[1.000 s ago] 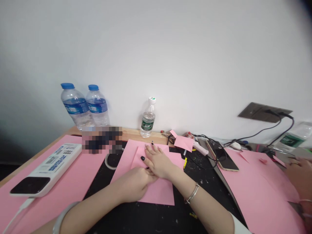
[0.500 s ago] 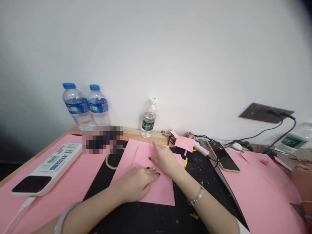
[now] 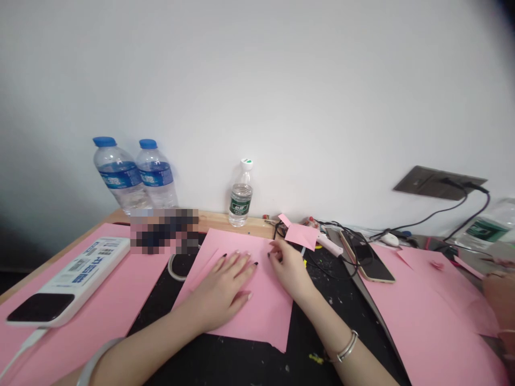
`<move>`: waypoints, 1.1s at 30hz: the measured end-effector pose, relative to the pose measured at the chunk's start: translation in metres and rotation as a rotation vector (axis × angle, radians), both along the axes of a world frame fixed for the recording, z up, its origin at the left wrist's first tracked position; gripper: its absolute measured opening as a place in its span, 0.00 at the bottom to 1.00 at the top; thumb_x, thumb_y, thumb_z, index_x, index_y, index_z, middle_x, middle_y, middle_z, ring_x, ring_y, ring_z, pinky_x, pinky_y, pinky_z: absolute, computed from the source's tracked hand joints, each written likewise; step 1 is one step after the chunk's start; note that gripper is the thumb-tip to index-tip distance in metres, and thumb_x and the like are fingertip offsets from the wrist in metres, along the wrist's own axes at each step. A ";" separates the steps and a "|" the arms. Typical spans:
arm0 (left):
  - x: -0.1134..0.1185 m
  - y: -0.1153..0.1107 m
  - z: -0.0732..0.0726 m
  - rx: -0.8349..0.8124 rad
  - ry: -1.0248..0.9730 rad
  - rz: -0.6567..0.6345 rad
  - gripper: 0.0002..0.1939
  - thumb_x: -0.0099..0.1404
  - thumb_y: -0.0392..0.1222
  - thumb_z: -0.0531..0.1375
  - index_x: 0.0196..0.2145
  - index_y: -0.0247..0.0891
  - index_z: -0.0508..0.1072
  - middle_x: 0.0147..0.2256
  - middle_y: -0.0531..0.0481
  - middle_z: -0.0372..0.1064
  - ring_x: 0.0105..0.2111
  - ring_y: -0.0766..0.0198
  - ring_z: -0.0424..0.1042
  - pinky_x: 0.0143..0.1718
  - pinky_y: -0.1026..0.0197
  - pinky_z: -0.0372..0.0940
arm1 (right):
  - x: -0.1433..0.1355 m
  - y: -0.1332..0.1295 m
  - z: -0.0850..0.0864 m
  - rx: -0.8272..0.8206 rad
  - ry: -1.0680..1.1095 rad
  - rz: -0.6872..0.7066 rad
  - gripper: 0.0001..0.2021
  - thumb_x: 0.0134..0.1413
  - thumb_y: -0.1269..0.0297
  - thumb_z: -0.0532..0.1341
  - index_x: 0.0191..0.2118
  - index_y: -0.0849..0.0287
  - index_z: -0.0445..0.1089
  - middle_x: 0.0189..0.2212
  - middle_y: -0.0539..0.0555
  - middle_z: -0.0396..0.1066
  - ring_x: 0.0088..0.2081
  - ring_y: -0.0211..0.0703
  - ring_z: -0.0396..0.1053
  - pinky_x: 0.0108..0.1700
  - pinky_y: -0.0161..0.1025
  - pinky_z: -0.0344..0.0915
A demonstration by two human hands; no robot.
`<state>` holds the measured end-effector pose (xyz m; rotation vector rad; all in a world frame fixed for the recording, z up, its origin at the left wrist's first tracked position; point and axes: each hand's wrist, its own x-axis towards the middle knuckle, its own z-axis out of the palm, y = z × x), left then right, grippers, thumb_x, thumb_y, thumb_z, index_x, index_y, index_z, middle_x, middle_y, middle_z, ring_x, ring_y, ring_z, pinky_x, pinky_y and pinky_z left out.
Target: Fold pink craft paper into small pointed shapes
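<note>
A pink paper sheet point(image 3: 257, 316) lies on the black mat in front of me. My left hand point(image 3: 225, 287) rests flat on its middle, fingers spread. At the sheet's upper right edge is my right hand point(image 3: 286, 264), its fingers curled with thumb and forefinger close together. Whatever may be between those fingertips is too small to make out. The sheet's lower right corner looks slightly ragged or lifted. Just beyond my right hand lies a small pink paper piece point(image 3: 301, 236) over some cables.
Bottles point(image 3: 241, 201) stand along the wall. A white power bank point(image 3: 72, 284) lies on pink paper at left. To the right are a phone point(image 3: 368, 257), black cables, a white mouse-like object point(image 3: 389, 240), more pink paper point(image 3: 434, 316) and another person's hand point(image 3: 499, 295).
My left hand has spread its fingers flat on the sheet. My right hand has drawn back to the right and curled its fingers. The upper paper layer has shifted.
</note>
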<state>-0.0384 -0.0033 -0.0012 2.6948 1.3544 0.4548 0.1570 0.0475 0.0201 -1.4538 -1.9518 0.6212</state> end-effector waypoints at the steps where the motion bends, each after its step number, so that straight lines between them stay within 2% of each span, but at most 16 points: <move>1: -0.001 0.000 -0.001 -0.023 0.016 0.001 0.27 0.66 0.48 0.50 0.62 0.45 0.50 0.62 0.46 0.48 0.61 0.48 0.47 0.58 0.41 0.49 | 0.004 0.003 0.000 -0.002 0.017 -0.062 0.16 0.49 0.76 0.53 0.47 0.66 0.64 0.38 0.61 0.69 0.37 0.45 0.68 0.43 0.44 0.62; 4: -0.001 0.000 -0.002 -0.061 0.036 -0.012 0.26 0.67 0.49 0.48 0.61 0.47 0.50 0.62 0.47 0.48 0.62 0.48 0.46 0.58 0.40 0.46 | 0.012 0.009 -0.002 -0.061 0.096 -0.125 0.18 0.48 0.76 0.52 0.47 0.68 0.62 0.38 0.62 0.70 0.37 0.46 0.69 0.42 0.45 0.63; 9: -0.001 0.001 0.000 -0.053 0.032 -0.019 0.27 0.67 0.50 0.47 0.62 0.47 0.49 0.62 0.47 0.48 0.62 0.49 0.45 0.58 0.41 0.45 | 0.007 0.007 -0.003 -0.164 0.258 -0.078 0.21 0.48 0.75 0.52 0.51 0.66 0.57 0.29 0.52 0.71 0.31 0.39 0.71 0.34 0.34 0.66; 12: -0.001 0.002 0.000 -0.035 0.027 -0.021 0.27 0.67 0.50 0.47 0.62 0.48 0.47 0.63 0.49 0.47 0.62 0.50 0.44 0.59 0.42 0.43 | 0.003 0.003 -0.005 -0.278 0.347 -0.015 0.26 0.45 0.75 0.54 0.54 0.66 0.53 0.23 0.46 0.68 0.23 0.36 0.67 0.26 0.32 0.63; 14: -0.001 0.002 -0.001 -0.040 0.027 -0.034 0.27 0.67 0.51 0.47 0.63 0.48 0.46 0.63 0.49 0.45 0.62 0.50 0.43 0.59 0.42 0.43 | 0.002 0.001 -0.006 -0.342 0.334 0.060 0.26 0.45 0.75 0.54 0.54 0.65 0.55 0.21 0.45 0.67 0.20 0.35 0.64 0.23 0.31 0.61; 15: -0.001 0.002 -0.002 -0.052 0.030 -0.043 0.28 0.68 0.51 0.46 0.63 0.49 0.46 0.64 0.50 0.44 0.62 0.49 0.43 0.59 0.41 0.43 | 0.003 0.001 -0.006 -0.326 0.292 0.079 0.25 0.47 0.74 0.54 0.54 0.65 0.55 0.21 0.45 0.68 0.20 0.35 0.65 0.24 0.32 0.61; 17: -0.002 0.002 -0.004 -0.083 0.037 -0.055 0.27 0.68 0.52 0.45 0.63 0.51 0.45 0.64 0.51 0.43 0.62 0.49 0.43 0.59 0.40 0.43 | 0.006 0.001 -0.004 -0.192 0.136 0.045 0.23 0.49 0.74 0.54 0.54 0.64 0.56 0.27 0.50 0.70 0.25 0.37 0.68 0.29 0.34 0.64; 19: -0.002 0.001 -0.005 -0.112 0.045 -0.056 0.27 0.68 0.53 0.45 0.62 0.52 0.45 0.64 0.51 0.43 0.63 0.49 0.42 0.59 0.40 0.43 | 0.011 0.002 -0.001 -0.026 -0.128 -0.030 0.23 0.49 0.74 0.55 0.54 0.63 0.56 0.35 0.54 0.71 0.33 0.40 0.70 0.36 0.35 0.64; 22: -0.002 0.002 -0.006 -0.140 0.049 -0.053 0.26 0.68 0.53 0.44 0.62 0.53 0.45 0.64 0.51 0.42 0.63 0.49 0.40 0.59 0.39 0.42 | 0.019 0.005 0.004 0.040 -0.475 -0.051 0.15 0.50 0.74 0.56 0.45 0.60 0.65 0.39 0.56 0.70 0.39 0.42 0.69 0.39 0.35 0.62; 24: -0.003 0.002 -0.007 -0.156 0.047 -0.051 0.26 0.68 0.54 0.43 0.62 0.53 0.46 0.64 0.52 0.41 0.63 0.49 0.40 0.59 0.39 0.41 | 0.022 0.007 0.008 0.025 -0.551 -0.051 0.10 0.53 0.76 0.53 0.39 0.60 0.68 0.38 0.56 0.71 0.39 0.43 0.70 0.38 0.35 0.62; 27: -0.003 0.002 -0.008 -0.161 0.030 -0.056 0.26 0.68 0.54 0.43 0.62 0.53 0.46 0.64 0.52 0.41 0.63 0.49 0.39 0.59 0.40 0.40 | 0.022 0.008 0.012 0.021 -0.617 -0.094 0.10 0.55 0.77 0.51 0.35 0.62 0.69 0.37 0.59 0.71 0.39 0.46 0.70 0.37 0.37 0.61; 31: -0.003 0.002 -0.008 -0.151 0.009 -0.067 0.25 0.68 0.53 0.43 0.62 0.52 0.47 0.64 0.50 0.42 0.63 0.49 0.40 0.59 0.39 0.41 | 0.013 0.005 0.016 0.046 -0.694 -0.055 0.07 0.57 0.67 0.54 0.40 0.60 0.66 0.39 0.58 0.70 0.40 0.47 0.70 0.35 0.36 0.62; 33: -0.003 0.002 -0.007 -0.155 0.012 -0.065 0.25 0.68 0.53 0.43 0.62 0.52 0.48 0.64 0.50 0.42 0.63 0.48 0.40 0.58 0.38 0.41 | 0.007 0.004 0.015 0.062 -0.731 -0.014 0.09 0.57 0.67 0.54 0.43 0.59 0.64 0.42 0.57 0.69 0.40 0.46 0.70 0.34 0.35 0.62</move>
